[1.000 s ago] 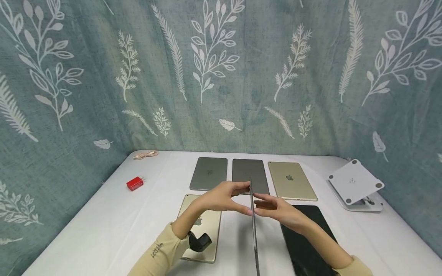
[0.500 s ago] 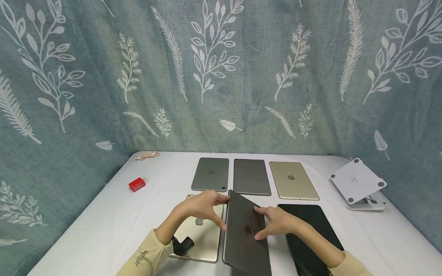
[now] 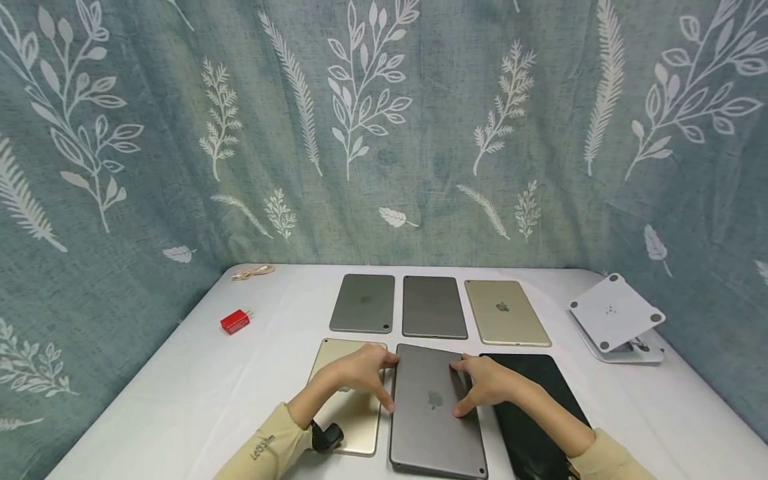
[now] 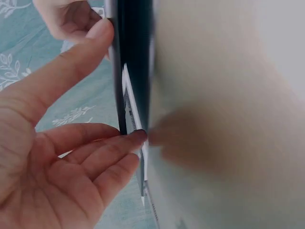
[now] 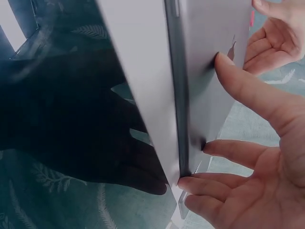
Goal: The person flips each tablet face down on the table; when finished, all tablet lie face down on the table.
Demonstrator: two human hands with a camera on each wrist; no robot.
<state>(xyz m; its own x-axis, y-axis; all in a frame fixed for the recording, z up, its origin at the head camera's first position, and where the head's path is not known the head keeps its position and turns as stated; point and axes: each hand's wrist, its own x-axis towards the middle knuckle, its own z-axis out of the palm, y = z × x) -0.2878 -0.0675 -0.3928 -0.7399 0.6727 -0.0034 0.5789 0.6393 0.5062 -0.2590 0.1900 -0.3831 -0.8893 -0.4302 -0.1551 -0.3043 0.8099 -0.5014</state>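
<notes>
A grey tablet (image 3: 435,420) with a logo on its back lies face down at the front middle, between both hands. My left hand (image 3: 363,370) holds its left edge with the thumb and fingertips; in the left wrist view, a dark gap shows under that edge. My right hand (image 3: 489,383) lays its thumb and index fingertip on the tablet's back near the right edge, fingers fairly straight, another fingertip at the rim. A gold tablet (image 3: 364,433) lies under my left wrist and is partly hidden. Beneath my right forearm is a black-faced tablet (image 3: 522,423).
A back row holds a greenish-grey tablet (image 3: 363,303), a dark grey tablet (image 3: 434,307) and a gold tablet (image 3: 507,313). At the right stands a silver tablet stand (image 3: 617,320). A red charger plug (image 3: 235,322) and a coiled cable (image 3: 253,271) lie at the left.
The grey tablet was upright, edge-on to the head camera, then tilted. It is now lowered to nearly flat between the gold and black-faced tablets, both hands moving down with it.
</notes>
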